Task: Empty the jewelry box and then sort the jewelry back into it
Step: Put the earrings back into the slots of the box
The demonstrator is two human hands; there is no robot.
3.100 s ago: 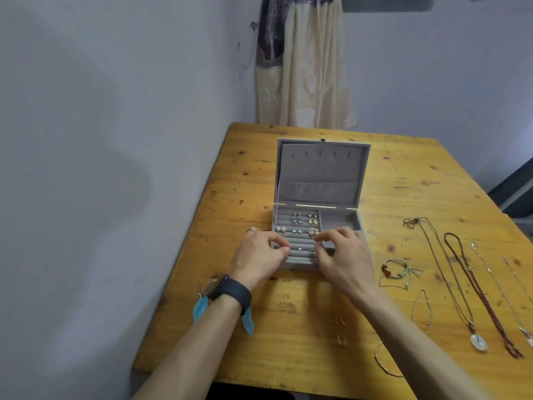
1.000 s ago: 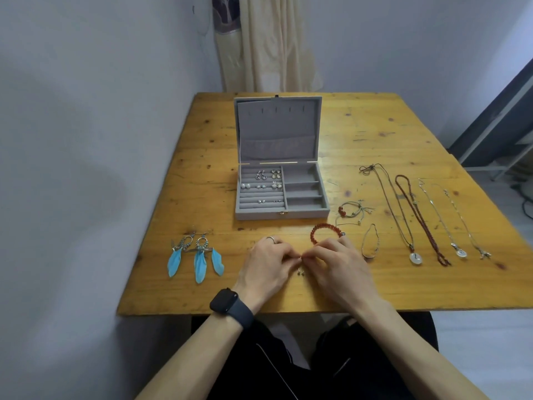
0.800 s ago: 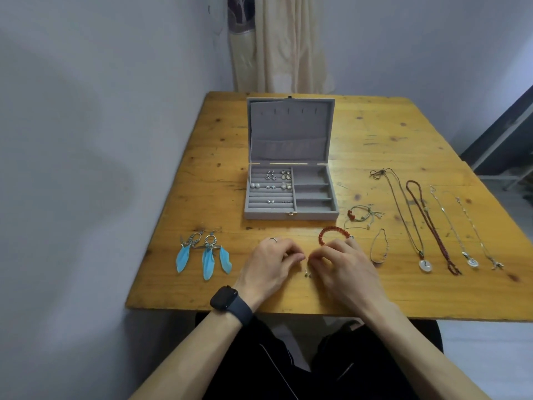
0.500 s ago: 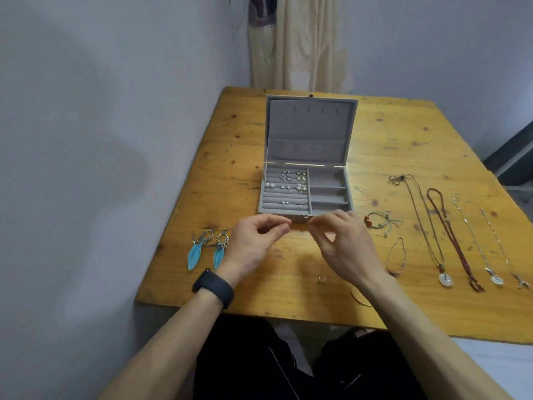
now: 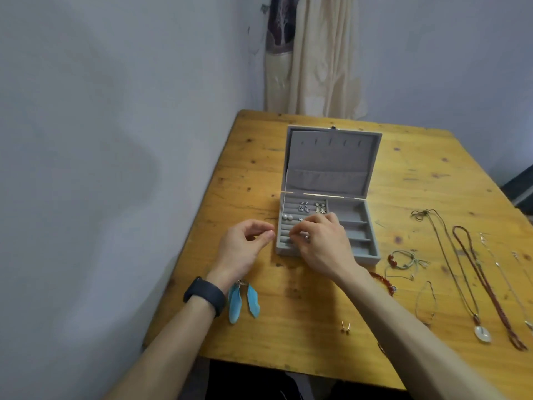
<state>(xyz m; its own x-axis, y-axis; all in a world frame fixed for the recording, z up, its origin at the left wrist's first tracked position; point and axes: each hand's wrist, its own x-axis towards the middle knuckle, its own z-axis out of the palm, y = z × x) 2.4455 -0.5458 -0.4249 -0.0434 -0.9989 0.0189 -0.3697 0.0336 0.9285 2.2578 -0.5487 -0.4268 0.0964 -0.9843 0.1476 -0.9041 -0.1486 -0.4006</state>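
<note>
Earrings [image 5: 312, 207] in jewelry box [image 5: 372, 243] (lid up); left hand [image 5: 240, 249], right hand [image 5: 324, 245] grips unclear.

I saw the tabletop [image 5: 259, 174] as knotty wood with a soft varnished sheen; the jewelry box [image 5: 331, 157] was lined in matt grey velvety cloth; the feather earrings [image 5: 235, 304] looked downy blue; the pearl studs [image 5: 287, 217] shone glossy; the braided necklace [image 5: 484, 287] was red-brown cord; the pendant [image 5: 482, 333] smooth, pale; the watch band [image 5: 205, 295] matt black.
</note>
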